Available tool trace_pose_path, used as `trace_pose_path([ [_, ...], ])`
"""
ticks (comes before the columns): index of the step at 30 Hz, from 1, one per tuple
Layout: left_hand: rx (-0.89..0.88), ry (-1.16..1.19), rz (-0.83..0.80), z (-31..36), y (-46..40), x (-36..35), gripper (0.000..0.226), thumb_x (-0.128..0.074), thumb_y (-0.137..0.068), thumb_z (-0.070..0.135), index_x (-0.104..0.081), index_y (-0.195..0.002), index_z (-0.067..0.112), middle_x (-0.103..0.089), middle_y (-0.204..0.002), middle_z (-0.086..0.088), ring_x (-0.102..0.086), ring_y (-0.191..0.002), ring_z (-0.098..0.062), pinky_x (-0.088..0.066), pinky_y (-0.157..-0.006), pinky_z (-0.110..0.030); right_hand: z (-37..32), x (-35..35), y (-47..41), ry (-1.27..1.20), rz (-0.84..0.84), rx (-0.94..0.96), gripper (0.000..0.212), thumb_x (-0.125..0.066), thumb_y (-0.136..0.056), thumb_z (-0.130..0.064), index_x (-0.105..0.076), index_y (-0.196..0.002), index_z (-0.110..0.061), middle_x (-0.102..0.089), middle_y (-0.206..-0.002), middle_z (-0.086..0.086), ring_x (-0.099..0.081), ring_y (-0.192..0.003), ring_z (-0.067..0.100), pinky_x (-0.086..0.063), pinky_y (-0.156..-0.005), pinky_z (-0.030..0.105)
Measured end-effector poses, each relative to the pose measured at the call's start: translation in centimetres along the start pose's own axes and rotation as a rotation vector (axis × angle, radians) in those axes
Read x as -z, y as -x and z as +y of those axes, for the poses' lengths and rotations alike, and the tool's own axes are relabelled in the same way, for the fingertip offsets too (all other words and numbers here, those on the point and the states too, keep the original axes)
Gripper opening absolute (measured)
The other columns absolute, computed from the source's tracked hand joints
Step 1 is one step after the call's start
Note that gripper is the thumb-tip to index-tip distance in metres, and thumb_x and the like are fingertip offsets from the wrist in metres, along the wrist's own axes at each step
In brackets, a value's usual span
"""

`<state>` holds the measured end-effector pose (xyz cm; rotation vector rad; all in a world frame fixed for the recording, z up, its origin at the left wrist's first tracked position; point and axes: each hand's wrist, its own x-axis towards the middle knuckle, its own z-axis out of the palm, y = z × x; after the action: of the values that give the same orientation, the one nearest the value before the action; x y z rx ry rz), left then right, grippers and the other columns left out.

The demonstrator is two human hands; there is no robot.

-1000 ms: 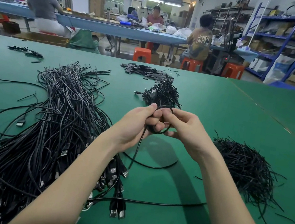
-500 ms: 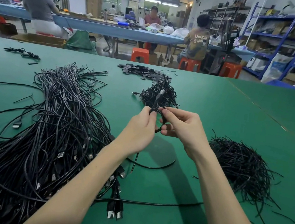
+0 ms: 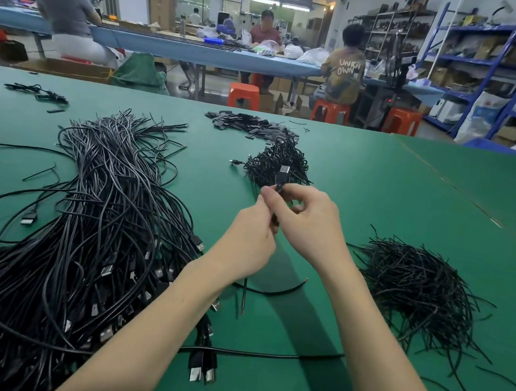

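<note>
Above the middle of the green table (image 3: 384,186), my left hand (image 3: 250,240) and my right hand (image 3: 309,222) meet, both gripping one coiled black USB cable (image 3: 282,175). Its USB plug sticks up above my fingers. The cable's loose tail hangs below my left hand and curves over the table. Most of the coil is hidden inside my hands.
A big heap of loose black USB cables (image 3: 94,238) covers the left side. A pile of black twist ties (image 3: 415,290) lies right. Bundled cables (image 3: 274,164) and small black pieces (image 3: 250,124) sit beyond my hands. People work at a blue bench (image 3: 188,48) behind.
The open loop seen earlier between my hands has been drawn tight into a small bundle. The plug end now stands up above my fingers, and both hands sit closer together.
</note>
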<state>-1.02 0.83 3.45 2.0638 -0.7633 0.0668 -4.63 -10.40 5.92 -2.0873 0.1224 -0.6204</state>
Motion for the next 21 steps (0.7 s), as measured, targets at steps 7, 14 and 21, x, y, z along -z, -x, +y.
trace_pose_path([
  [7, 0.102, 0.275, -0.078, -0.5, -0.2, -1.2, 0.009, -0.033, -0.106, 0.029, -0.039, -0.102, 0.025, -0.056, -0.082, 0.004, -0.05, -0.066, -0.013, -0.043, -0.064, -0.036, 1.5, 0.8, -0.2, -0.078, 0.075, -0.119, 0.036, -0.075, -0.088, -0.033, -0.068, -0.074, 0.0, -0.052, -0.06, 0.001, -0.042, -0.06, 0.016, -0.036, -0.061, 0.029],
  [14, 0.186, 0.449, 0.055, -0.8, -0.1, -2.2, 0.019, -0.031, -0.105, 0.023, -0.031, -0.088, 0.03, -0.056, -0.074, 0.003, -0.045, -0.054, -0.007, -0.035, -0.053, -0.027, 2.2, 0.4, -0.2, -0.17, 0.055, -0.242, 0.026, -0.078, -0.086, -0.035, -0.069, -0.077, -0.012, -0.059, -0.064, 0.001, -0.049, -0.058, 0.017, -0.044, -0.066, 0.032],
  [21, 0.321, 0.779, 0.099, -0.5, -0.3, -1.4, 0.017, -0.036, -0.105, 0.008, -0.036, -0.091, 0.018, -0.054, -0.074, -0.003, -0.041, -0.044, -0.002, -0.029, -0.04, -0.014, 3.7, 4.6, -1.0, 0.013, -0.161, -0.324, 0.023, -0.055, -0.101, -0.041, -0.066, -0.101, -0.021, -0.074, -0.095, 0.0, -0.07, -0.06, 0.012, -0.051, -0.053, 0.02],
])
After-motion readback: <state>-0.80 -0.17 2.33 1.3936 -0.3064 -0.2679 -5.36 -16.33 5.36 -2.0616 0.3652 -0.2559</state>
